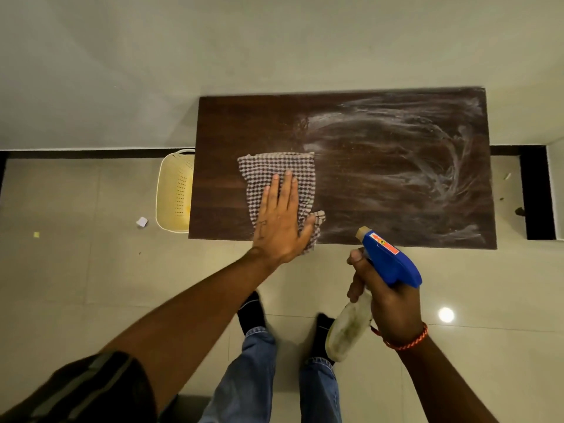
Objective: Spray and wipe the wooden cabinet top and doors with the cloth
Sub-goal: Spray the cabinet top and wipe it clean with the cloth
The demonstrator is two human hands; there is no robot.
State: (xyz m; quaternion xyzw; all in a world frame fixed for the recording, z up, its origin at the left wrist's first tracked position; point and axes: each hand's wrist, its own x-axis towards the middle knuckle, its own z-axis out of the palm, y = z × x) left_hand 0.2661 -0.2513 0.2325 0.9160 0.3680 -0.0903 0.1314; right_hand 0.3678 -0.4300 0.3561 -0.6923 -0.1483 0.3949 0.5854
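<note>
Pale floor tiles spread beneath us, and against the far wall stands the dark wooden cabinet top, its right half streaked with white spray smears. Our left hand lies flat, fingers straight, pressing the checked cloth onto the near left part of the top. Our right hand is curled round the spray bottle, whose blue trigger head points at the cabinet's near edge. Left of the cabinet sits a cream perforated basket.
</note>
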